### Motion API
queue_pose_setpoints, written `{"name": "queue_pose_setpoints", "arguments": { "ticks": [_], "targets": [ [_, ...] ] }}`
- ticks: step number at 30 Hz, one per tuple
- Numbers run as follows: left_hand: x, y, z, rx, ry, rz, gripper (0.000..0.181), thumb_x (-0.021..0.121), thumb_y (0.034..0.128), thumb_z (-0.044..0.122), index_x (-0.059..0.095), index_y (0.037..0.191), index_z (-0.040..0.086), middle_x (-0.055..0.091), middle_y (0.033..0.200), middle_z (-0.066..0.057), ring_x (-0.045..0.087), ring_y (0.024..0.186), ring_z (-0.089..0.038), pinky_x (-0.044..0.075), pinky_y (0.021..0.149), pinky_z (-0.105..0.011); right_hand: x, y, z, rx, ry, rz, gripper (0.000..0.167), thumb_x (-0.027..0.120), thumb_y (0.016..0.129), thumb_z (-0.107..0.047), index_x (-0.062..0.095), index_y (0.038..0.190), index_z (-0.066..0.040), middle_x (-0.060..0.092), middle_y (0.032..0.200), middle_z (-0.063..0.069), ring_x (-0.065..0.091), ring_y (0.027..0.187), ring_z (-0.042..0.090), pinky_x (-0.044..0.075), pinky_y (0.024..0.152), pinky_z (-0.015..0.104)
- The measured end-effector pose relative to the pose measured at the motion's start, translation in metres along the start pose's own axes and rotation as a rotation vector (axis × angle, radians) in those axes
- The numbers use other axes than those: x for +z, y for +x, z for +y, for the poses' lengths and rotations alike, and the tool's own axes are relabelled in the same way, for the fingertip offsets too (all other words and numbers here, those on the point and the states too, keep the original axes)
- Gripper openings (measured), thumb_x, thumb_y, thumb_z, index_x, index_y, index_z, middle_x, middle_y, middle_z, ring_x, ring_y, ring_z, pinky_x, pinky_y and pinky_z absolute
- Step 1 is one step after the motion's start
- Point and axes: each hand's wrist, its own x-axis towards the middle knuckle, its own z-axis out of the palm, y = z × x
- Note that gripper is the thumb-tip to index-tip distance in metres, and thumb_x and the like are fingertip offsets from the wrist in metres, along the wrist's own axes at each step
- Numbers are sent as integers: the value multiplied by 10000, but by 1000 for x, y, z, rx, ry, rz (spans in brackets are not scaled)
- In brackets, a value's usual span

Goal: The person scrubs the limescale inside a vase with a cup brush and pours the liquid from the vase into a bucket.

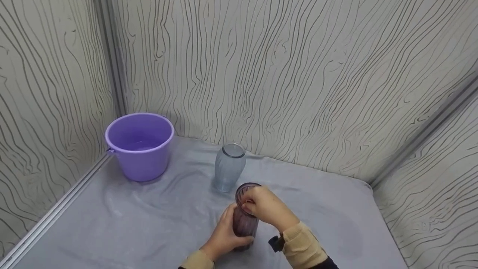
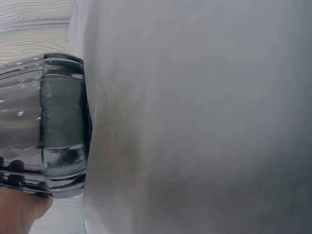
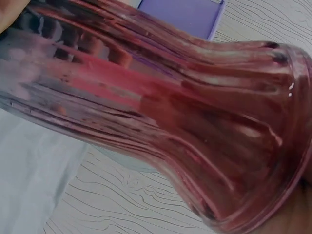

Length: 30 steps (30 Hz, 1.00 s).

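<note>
A ribbed purple glass vase (image 1: 245,228) stands near the front of the table, wide rim up. My left hand (image 1: 226,233) grips its body, with the thumb across the near side. The right hand (image 1: 266,206) is bent over the mouth, its fingers dipping inside the rim; whether they hold anything is hidden. In the right wrist view the vase (image 3: 229,122) looks reddish, and a blurred pinkish patch that I cannot identify shows through the glass. The left wrist view has the thick vase base (image 2: 63,122) beside the cloth. Just behind stands a pale blue glass vase (image 1: 228,172), upright.
A purple bucket (image 1: 145,164) stands at the back left corner. Grey cloth (image 1: 149,224) with wrinkles covers the table. Panels with a wood-grain pattern (image 1: 261,74) rise at the back and both sides, and a metal rail (image 1: 63,203) runs along the left edge.
</note>
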Motion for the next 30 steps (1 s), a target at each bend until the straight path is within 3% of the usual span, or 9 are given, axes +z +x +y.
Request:
{"name": "queue_pose_setpoints", "arguments": {
  "ticks": [4, 9, 13, 17, 30],
  "targets": [
    [0, 0, 0, 22, -13, 8, 953, 938, 693, 269, 387, 1470, 247, 462, 1427, -30, 482, 1270, -205, 408, 1069, -420, -1, 1, 1, 16, -2, 0, 141, 695, 827, 49, 724, 723, -42, 611, 668, -51, 450, 596, 33, 429, 543, 227],
    [0, 0, 0, 39, -17, 8, 941, 933, 706, 246, 387, 1471, 224, 462, 1436, -37, 478, 1283, -203, 410, 1081, -397, -1, -1, 3, 70, 69, 61, 111, 724, 851, -10, 719, 760, -74, 629, 715, -48, 493, 643, 38, 456, 586, 243],
    [-1, -1, 1, 4, -11, -5, 936, 925, 717, 263, 371, 1471, 231, 452, 1423, -39, 469, 1263, -217, 414, 1058, -413, -1, -2, 5, 104, 136, 106, 115, 728, 889, -40, 704, 791, -96, 625, 763, -65, 526, 694, 49, 472, 619, 242],
    [0, -2, 3, -27, -2, -7, 943, 927, 711, 277, 367, 1470, 244, 449, 1415, -39, 466, 1246, -229, 412, 1036, -437, -1, -3, 6, 104, 137, 120, 111, 726, 910, -65, 687, 812, -100, 615, 774, -65, 540, 728, 72, 481, 637, 254],
    [0, -2, 1, -16, 17, 0, 951, 934, 704, 272, 374, 1472, 222, 451, 1415, -38, 465, 1261, -243, 409, 1041, -470, 2, -5, 7, 49, 180, 164, 62, 770, 864, -43, 750, 809, -63, 698, 814, -11, 611, 776, 74, 547, 723, 281]
  ]
}}
